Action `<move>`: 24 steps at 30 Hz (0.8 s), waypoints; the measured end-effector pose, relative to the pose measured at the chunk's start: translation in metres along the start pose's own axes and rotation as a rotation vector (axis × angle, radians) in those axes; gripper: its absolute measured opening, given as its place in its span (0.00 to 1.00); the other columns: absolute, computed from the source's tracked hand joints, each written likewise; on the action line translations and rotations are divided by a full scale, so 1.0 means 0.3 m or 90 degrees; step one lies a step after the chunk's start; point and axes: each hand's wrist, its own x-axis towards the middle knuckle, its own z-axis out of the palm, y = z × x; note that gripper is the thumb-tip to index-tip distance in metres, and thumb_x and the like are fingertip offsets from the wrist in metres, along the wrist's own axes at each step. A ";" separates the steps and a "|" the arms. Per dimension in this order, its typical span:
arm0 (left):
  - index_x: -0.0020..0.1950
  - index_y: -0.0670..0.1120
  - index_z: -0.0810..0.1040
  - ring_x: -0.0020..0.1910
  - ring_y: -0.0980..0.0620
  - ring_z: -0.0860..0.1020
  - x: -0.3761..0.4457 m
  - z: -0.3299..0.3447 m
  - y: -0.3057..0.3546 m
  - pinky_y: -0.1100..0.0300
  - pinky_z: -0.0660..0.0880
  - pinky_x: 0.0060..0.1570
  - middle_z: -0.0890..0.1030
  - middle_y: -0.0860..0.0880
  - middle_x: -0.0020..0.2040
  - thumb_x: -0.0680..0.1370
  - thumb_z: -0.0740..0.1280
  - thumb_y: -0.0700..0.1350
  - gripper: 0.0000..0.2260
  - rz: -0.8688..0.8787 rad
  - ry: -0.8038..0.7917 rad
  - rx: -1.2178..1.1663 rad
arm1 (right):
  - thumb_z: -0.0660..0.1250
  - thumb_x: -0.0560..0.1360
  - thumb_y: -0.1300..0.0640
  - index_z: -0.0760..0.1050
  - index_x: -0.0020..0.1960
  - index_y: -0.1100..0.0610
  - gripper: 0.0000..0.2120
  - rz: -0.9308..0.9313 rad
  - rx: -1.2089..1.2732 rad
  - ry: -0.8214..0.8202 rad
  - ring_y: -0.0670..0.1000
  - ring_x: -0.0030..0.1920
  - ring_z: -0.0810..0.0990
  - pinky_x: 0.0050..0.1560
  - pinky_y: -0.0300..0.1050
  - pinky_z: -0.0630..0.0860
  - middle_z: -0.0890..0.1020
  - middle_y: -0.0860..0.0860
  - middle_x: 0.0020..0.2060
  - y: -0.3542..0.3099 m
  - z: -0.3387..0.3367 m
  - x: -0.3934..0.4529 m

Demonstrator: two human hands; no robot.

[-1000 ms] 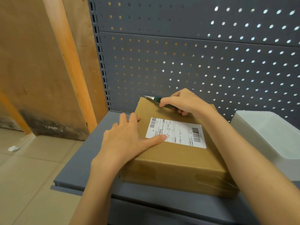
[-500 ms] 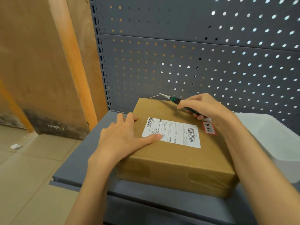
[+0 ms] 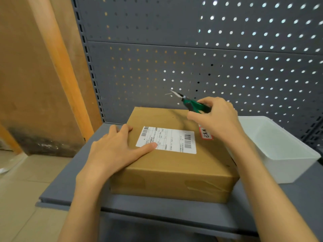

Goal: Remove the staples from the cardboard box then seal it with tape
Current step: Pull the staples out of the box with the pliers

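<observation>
At 9 o'clock of the view stands a brown wooden board [image 3: 31, 75] with an orange edge, and under it a pale tiled floor [image 3: 22, 186]. Next comes the grey shelf [image 3: 73, 173], with a grey pegboard panel [image 3: 174, 67] behind it from 12 to 3 o'clock.

The left hand [image 3: 115, 151] lies flat and open on the left edge of the cardboard box [image 3: 174, 170]. Its fingers are spread, the thumb tip touches the white shipping label [image 3: 167, 139], and it grips nothing.

The cardboard box sits on the shelf at the centre of the view, closed, with strips of clear tape on its front side.

At 1 o'clock from the box centre, the right hand [image 3: 216, 117] is closed around green-handled pliers [image 3: 190, 103], raised above the far edge of the box. The metal tip points to 10 o'clock, and a thin staple [image 3: 169, 93] seems to be at the tip, but it is too small to be sure. Just under this hand is a small red-bordered sticker [image 3: 206, 134] on the box top.

At 3 o'clock, a white plastic bin [image 3: 283, 154] stands just beside the box.
</observation>
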 end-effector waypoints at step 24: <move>0.71 0.48 0.64 0.59 0.38 0.74 -0.038 0.049 0.115 0.48 0.70 0.52 0.71 0.42 0.65 0.71 0.52 0.71 0.36 -0.044 0.084 0.042 | 0.70 0.67 0.46 0.72 0.64 0.52 0.27 0.243 -0.224 0.144 0.53 0.44 0.65 0.44 0.45 0.62 0.72 0.54 0.54 0.296 -0.255 -0.252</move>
